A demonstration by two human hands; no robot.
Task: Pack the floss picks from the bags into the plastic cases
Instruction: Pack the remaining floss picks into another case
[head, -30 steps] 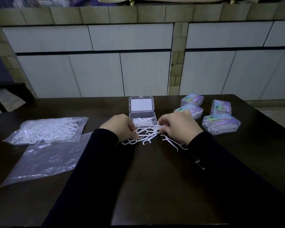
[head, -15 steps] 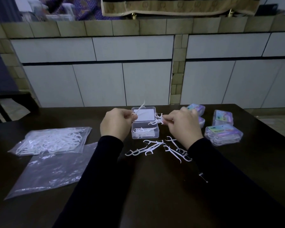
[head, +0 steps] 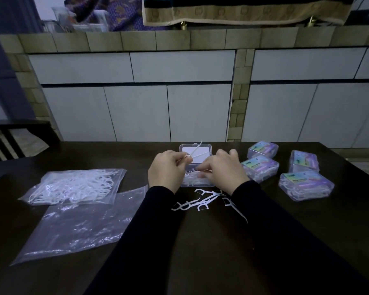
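Since half a second ago my right grip (head: 219, 169) has dropped into the open case (head: 195, 167), fingers curled on picks there. Left to right: full bag (head: 73, 186) and flat bag (head: 77, 226) on the table (head: 200, 262); my left grip (head: 168, 169) pinching picks (head: 195, 153); loose picks (head: 200, 201); four closed cases (head: 305, 186).

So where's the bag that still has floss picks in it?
On the table's left side, beyond the empty bag, lies the full bag, left of the left hand.
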